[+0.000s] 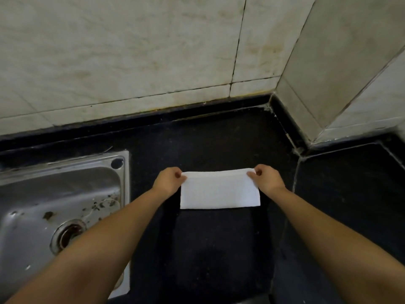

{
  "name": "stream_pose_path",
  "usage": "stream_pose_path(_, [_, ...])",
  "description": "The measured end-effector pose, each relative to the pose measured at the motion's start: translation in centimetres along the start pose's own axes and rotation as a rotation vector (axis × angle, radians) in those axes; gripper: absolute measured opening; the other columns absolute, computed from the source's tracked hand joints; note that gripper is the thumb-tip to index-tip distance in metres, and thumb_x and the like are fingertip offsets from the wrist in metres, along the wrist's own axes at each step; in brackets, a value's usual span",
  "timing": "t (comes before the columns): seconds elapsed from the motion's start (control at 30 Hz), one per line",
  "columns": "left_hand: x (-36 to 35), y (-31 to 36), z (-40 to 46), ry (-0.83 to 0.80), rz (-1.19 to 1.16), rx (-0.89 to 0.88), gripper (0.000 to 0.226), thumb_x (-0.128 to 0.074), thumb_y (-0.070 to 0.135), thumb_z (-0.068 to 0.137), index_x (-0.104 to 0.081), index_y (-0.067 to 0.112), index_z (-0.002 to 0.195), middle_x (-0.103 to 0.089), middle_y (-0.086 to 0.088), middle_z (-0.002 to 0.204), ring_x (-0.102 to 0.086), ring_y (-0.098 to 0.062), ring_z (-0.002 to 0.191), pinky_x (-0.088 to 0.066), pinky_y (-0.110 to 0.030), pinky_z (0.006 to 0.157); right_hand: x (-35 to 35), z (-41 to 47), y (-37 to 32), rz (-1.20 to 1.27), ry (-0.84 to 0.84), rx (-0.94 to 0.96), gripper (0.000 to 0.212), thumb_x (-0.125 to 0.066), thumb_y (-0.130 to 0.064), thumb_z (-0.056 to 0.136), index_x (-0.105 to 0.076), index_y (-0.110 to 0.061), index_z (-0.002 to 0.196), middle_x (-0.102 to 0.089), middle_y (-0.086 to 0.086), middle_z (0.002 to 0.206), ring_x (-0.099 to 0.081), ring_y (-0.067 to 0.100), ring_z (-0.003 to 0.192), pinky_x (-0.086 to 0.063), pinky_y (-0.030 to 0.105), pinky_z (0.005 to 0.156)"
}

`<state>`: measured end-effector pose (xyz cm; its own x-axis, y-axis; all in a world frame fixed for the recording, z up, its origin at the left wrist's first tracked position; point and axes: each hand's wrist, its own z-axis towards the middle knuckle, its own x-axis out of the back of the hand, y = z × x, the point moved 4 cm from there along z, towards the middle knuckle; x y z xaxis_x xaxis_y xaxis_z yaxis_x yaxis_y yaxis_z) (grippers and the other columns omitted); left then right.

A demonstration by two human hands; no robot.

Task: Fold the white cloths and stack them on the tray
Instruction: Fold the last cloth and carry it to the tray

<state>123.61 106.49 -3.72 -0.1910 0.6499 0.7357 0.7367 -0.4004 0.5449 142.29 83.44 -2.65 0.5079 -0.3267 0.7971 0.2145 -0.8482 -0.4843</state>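
Observation:
A white cloth [219, 190], folded into a wide rectangle, lies on the black counter [219, 139] in front of me. My left hand [168, 179] pinches its far left corner. My right hand [266, 178] pinches its far right corner. The far edge shows doubled layers. Under the cloth's near part lies a dark rectangular surface [219, 249] that could be a tray; I cannot tell for sure. No other cloth is in view.
A steel sink [59, 205] with a dirty drain is set in the counter at the left. Tiled walls [131, 51] close off the back and the right corner. A counter joint [295, 178] runs down beside my right hand.

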Motion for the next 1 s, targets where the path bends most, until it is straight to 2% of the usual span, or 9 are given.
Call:
stream_pose_path(0.1, [-0.4, 0.3, 0.6, 0.0, 0.178, -0.033, 0.015, -0.055, 0.026, 0.092, -0.056, 0.018, 0.079, -0.059, -0.004, 0.087, -0.058, -0.019, 0.081, -0.048, -0.032, 0.071, -0.8, 0.9, 0.1, -0.148, 0.01, -0.011, 0.019, -0.053, -0.036, 0.094, -0.058, -0.018, 0.097, -0.06, 0.004, 0.096, -0.056, 0.017, 0.082, -0.044, 0.03, 0.069])
stream_pose_path(0.2, [-0.6, 0.9, 0.8, 0.031, 0.37, -0.125, 0.013, -0.052, 0.027, 0.093, -0.057, 0.016, 0.098, -0.055, -0.005, 0.105, -0.054, -0.022, 0.101, -0.046, -0.035, 0.083, -1.2, 1.0, 0.3, -0.256, 0.045, 0.019, 0.022, -0.052, -0.037, 0.094, -0.057, -0.017, 0.101, -0.06, 0.006, 0.105, -0.057, 0.02, 0.087, -0.045, 0.031, 0.07])
stream_pose_path(0.33, [-0.8, 1.2, 1.2, -0.004, 0.414, -0.205, 0.03, -0.051, 0.02, 0.092, -0.049, 0.016, 0.122, -0.049, -0.006, 0.121, -0.047, -0.024, 0.115, -0.041, -0.035, 0.091, -0.7, 0.4, -0.5, -0.261, 0.09, 0.051, 0.033, -0.056, -0.033, 0.093, -0.048, -0.014, 0.118, -0.054, 0.009, 0.12, -0.058, 0.026, 0.103, -0.047, 0.035, 0.076])
stream_pose_path(0.47, [-1.1, 1.2, 0.9, -0.073, 0.483, -0.206, 0.024, -0.047, 0.017, 0.093, -0.053, 0.015, 0.117, -0.048, -0.007, 0.123, -0.044, -0.024, 0.117, -0.04, -0.033, 0.093, -1.6, -2.2, -3.0, -0.307, 0.102, 0.259, 0.036, -0.052, -0.031, 0.094, -0.046, -0.018, 0.127, -0.05, 0.005, 0.124, -0.053, 0.022, 0.11, -0.046, 0.033, 0.08])
stream_pose_path(0.57, [-1.2, 0.7, 0.0, -0.108, 0.391, -0.146, 0.013, -0.05, 0.015, 0.091, -0.053, 0.014, 0.104, -0.051, -0.007, 0.115, -0.049, -0.023, 0.106, -0.043, -0.032, 0.085, -4.8, -6.2, -5.9, -0.311, -0.064, 0.515, 0.025, -0.046, -0.027, 0.096, -0.057, -0.015, 0.116, -0.053, 0.004, 0.115, -0.053, 0.021, 0.108, -0.043, 0.032, 0.084])
stream_pose_path(0.7, [-0.9, -0.7, -1.4, -0.105, 0.093, -0.012, 0.009, -0.057, 0.012, 0.089, -0.05, 0.016, 0.093, -0.055, -0.001, 0.088, -0.053, -0.017, 0.082, -0.042, -0.027, 0.065, -10.0, -12.3, -8.9, -0.278, -0.19, 0.803, 0.027, -0.052, -0.028, 0.094, -0.06, -0.009, 0.111, -0.058, 0.01, 0.11, -0.054, 0.026, 0.101, -0.045, 0.037, 0.082])
stream_pose_path(0.77, [-0.9, -1.3, -2.1, -0.091, -0.075, 0.034, 0.01, -0.06, 0.011, 0.088, -0.055, 0.012, 0.097, -0.054, 0.0, 0.084, -0.053, -0.017, 0.084, -0.044, -0.026, 0.07, -12.0, -13.5, -9.4, -0.298, -0.188, 0.774, 0.035, -0.054, -0.034, 0.093, -0.055, -0.009, 0.118, -0.056, 0.012, 0.113, -0.053, 0.028, 0.103, -0.044, 0.039, 0.083])
stream_pose_path(0.87, [-0.8, -2.1, -2.9, -0.048, -0.274, 0.097, 0.017, -0.06, 0.009, 0.089, -0.06, 0.008, 0.106, -0.059, -0.007, 0.096, -0.056, -0.019, 0.089, -0.049, -0.031, 0.083, -13.2, -13.5, -9.7, -0.387, -0.143, 0.673, 0.044, -0.053, -0.04, 0.093, -0.048, -0.007, 0.122, -0.053, 0.014, 0.117, -0.049, 0.03, 0.106, -0.042, 0.039, 0.084])
stream_pose_path(1.0, [-0.6, -2.0, -3.9, -0.024, -0.431, 0.118, 0.027, -0.054, 0.003, 0.091, -0.057, 0.009, 0.117, -0.058, -0.007, 0.089, -0.055, -0.013, 0.07, -0.045, -0.02, 0.059, -13.1, -13.5, -10.4, -0.406, -0.118, 0.63, 0.026, -0.047, -0.02, 0.095, -0.051, -0.003, 0.114, -0.054, 0.017, 0.114, -0.052, 0.033, 0.105, -0.042, 0.039, 0.081])
